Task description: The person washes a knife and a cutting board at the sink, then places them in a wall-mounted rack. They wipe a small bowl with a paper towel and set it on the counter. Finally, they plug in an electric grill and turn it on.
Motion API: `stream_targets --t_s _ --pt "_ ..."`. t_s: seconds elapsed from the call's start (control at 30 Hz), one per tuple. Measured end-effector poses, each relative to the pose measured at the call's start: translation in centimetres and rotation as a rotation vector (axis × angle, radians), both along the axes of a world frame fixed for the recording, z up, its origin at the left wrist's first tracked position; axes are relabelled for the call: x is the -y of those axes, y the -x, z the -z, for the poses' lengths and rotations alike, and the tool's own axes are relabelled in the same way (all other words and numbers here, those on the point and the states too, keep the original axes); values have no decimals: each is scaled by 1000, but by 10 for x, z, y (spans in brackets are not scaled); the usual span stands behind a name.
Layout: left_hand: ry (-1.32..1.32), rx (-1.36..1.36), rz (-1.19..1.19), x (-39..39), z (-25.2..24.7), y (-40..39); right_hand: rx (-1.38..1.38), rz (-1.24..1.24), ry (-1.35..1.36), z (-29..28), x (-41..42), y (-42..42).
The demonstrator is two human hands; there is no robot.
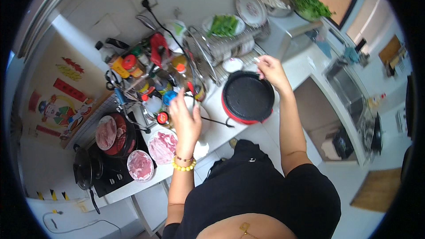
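Observation:
My left hand, with beaded bracelets at the wrist, is raised over the counter beside the seasoning bottles. Its thumb and fingers are apart, and I see nothing held between them. Close by the thumb hangs a black power cord that runs down from the wall. Behind this hand a round white vessel is mostly hidden, and a thin black hooked handle sticks out past it. My right hand is bent over the far right rim of a red electric pot with a black inside. A small pale spot shows at its fingertips; whether it is held is unclear.
Plates of sliced raw meat stand on the counter and hob. A lidded black pan is at the left. Behind are bottles and a wire dish rack bearing cut greens. A small white bowl adjoins the pot.

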State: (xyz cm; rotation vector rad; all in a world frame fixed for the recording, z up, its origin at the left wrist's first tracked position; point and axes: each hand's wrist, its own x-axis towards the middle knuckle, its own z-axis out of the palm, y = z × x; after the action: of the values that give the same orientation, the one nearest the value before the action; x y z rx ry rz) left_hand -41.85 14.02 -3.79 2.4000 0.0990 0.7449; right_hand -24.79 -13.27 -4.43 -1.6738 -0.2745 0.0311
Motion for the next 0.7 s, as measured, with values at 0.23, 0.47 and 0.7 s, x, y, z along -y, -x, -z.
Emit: stream_targets --t_s 0.23,0.47,0.7 --pt "248 387 326 37 -114 57 -281 408 100 109 130 117" --pt "697 197 1402 74 -194 109 -478 414 179 209 148 162" --pt "711 116 1645 165 -211 89 -538 240 310 254 149 176"
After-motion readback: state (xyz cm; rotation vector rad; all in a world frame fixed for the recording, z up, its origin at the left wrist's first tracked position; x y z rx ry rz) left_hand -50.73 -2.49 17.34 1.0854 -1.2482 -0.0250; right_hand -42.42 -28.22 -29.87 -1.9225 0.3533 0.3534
